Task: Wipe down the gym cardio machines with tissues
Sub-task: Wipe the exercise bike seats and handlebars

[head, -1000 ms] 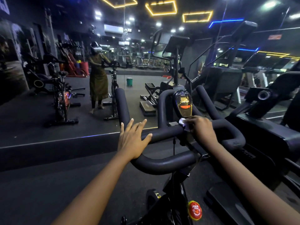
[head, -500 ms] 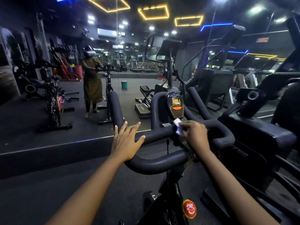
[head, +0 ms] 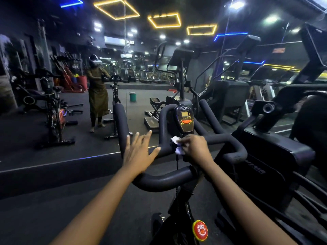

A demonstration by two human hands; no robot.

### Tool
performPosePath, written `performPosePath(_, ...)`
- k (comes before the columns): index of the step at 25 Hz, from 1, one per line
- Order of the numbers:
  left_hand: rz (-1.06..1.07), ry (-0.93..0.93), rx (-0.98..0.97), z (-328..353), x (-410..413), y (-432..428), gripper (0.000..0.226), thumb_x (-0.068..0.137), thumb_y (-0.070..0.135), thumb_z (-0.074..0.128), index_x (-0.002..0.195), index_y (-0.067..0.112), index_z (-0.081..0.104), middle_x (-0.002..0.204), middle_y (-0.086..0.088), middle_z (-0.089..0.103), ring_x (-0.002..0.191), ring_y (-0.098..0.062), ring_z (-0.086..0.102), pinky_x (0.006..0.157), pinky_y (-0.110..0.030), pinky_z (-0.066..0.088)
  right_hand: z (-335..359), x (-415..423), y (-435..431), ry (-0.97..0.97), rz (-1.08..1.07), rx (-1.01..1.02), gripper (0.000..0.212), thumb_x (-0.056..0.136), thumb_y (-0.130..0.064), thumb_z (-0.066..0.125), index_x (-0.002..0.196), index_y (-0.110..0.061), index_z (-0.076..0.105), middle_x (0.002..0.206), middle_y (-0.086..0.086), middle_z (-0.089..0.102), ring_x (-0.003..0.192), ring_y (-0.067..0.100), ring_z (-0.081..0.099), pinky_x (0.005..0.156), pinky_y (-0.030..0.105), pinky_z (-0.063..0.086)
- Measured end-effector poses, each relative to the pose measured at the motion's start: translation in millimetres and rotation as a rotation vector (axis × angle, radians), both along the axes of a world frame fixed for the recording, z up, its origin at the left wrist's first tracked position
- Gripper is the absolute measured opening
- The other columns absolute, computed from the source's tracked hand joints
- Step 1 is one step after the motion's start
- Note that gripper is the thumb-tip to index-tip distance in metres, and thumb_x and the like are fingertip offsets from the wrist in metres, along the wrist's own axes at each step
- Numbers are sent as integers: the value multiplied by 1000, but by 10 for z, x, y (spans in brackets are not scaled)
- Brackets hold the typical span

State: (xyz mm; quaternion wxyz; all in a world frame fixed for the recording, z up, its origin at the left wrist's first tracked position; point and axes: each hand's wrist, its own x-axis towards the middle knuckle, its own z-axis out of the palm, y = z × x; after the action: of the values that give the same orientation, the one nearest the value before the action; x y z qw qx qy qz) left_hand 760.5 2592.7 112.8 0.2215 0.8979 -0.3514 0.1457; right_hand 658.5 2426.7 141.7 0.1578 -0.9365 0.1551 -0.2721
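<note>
Spin bike handlebar [head: 164, 181], black foam grips, fills centre view.

Left hand [head: 139, 152]: flat, fingers straight and spread, palm resting on the bar's left bend, thumb lying along the crossbar. Holds nothing.

Right hand [head: 194, 147]: fingers curled, pinching a crumpled white tissue [head: 179, 150] and pressing it to the middle of the crossbar. The tissue shows at 9 o'clock of this hand. The left thumb tip is near it but apart.

Console [head: 184, 119]: black and gold with an orange patch, upright at 12 o'clock of the tissue, just above it.

Red round sticker [head: 200, 230] on the bike frame, at 6 o'clock of the right hand.

Mirror wall [head: 35, 129] ahead reflects a standing person [head: 98, 96] at a bike. Green bucket [head: 132, 96] at 3 o'clock of that figure. 1 large black machine [head: 276, 156] at 3 o'clock of the handlebar.
</note>
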Motion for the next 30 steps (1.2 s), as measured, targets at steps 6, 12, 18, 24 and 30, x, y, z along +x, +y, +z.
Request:
performPosePath(6,-55,317,-44,206,20,-679,81,95,60,34,151,27,-13,150,-15,31,134,-33,38,106,-44,32,674,180,-533,-406,-61,-114,24,70,-4,75,92,-10,76,92,9,72,85,25,67,71,14,36)
performPosePath(12,14,71,24,104,13,-769,82,95,62,26,147,25,-26,137,-14,42,113,-35,55,89,-43,44,564,656,-723,-293,141,-365,32,79,-4,62,109,-12,70,108,9,67,100,26,62,86,28,47)
performPosePath(18,79,-27,36,66,-12,-828,82,95,61,26,148,24,-25,133,-12,46,107,-32,59,82,-41,45,-37,191,-679,-379,346,-421,36,83,-18,50,114,-14,66,114,2,63,102,11,54,91,12,39)
performPosePath(24,88,-47,34,40,-4,-838,82,95,62,25,147,23,-25,129,-11,47,101,-30,60,77,-39,44,159,288,-913,-487,273,-420,29,83,-10,60,111,-8,69,114,11,65,102,22,60,90,25,45)
performPosePath(30,93,-37,43,58,-21,-831,81,95,61,25,148,23,-24,130,-11,47,103,-31,60,78,-40,44,252,612,-994,-504,182,-288,37,74,5,68,108,-10,70,108,7,67,99,23,63,89,13,40)
